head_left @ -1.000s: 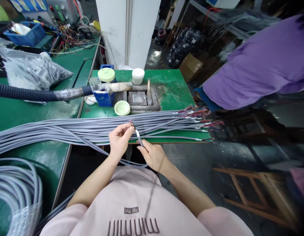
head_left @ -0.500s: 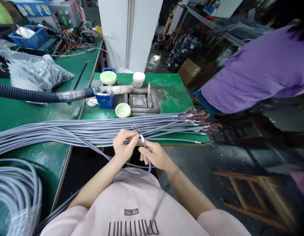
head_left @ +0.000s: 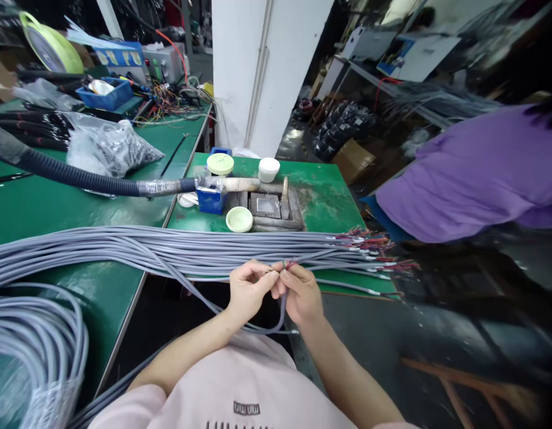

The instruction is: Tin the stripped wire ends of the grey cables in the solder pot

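Observation:
Both my hands meet just in front of the green table's near edge. My left hand (head_left: 249,291) pinches the stripped end of a grey cable (head_left: 282,310), its thin coloured wires poking up between the fingertips. My right hand (head_left: 303,293) is closed round the same cable just behind the tip, and the cable loops down toward my lap. Directly behind my hands a long bundle of grey cables (head_left: 168,249) lies across the table, with stripped red and dark wire ends (head_left: 374,247) fanning out at the right.
Behind the bundle sit a metal block fixture (head_left: 269,205), a blue box (head_left: 210,199), white and pale green pots (head_left: 239,218) and a black corrugated hose (head_left: 79,177). Coiled grey cable (head_left: 30,345) lies at lower left. A person in purple (head_left: 473,173) bends at right.
My hands have come together at the cable tip, the right hand sliding up to the end. The view has tilted up and shifted, so the table appears lower.

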`<state>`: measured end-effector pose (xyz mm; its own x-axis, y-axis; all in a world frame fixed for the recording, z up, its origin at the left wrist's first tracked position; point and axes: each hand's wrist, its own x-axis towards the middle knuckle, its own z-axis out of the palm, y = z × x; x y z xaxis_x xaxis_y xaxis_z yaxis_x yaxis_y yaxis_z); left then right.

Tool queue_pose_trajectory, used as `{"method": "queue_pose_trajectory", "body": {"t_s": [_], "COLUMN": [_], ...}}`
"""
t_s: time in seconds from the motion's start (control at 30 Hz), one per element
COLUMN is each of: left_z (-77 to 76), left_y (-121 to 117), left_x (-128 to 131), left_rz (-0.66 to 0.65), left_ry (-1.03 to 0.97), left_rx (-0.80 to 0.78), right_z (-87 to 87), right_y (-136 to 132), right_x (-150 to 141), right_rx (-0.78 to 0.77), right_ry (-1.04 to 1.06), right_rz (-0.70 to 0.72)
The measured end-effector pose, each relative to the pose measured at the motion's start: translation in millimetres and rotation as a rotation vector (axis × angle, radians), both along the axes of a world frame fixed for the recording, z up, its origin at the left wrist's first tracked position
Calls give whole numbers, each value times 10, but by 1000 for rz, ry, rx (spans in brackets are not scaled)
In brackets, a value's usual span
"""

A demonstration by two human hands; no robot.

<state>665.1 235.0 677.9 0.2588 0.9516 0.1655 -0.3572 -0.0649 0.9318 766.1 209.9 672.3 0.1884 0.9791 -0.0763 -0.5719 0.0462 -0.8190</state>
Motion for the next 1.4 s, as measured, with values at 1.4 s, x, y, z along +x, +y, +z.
{"method": "queue_pose_trajectory", "body": {"t_s": [1.4], "left_z": [-44], "left_y": [649], "left_x": [-800], "left_rz": [94], "left_ry": [1130], "left_rx": [405], "right_z": [274], "right_y": [1879], "right_x": [-138], "right_rx": [-69], "right_ry": [-2043], "right_rz": [488]}}
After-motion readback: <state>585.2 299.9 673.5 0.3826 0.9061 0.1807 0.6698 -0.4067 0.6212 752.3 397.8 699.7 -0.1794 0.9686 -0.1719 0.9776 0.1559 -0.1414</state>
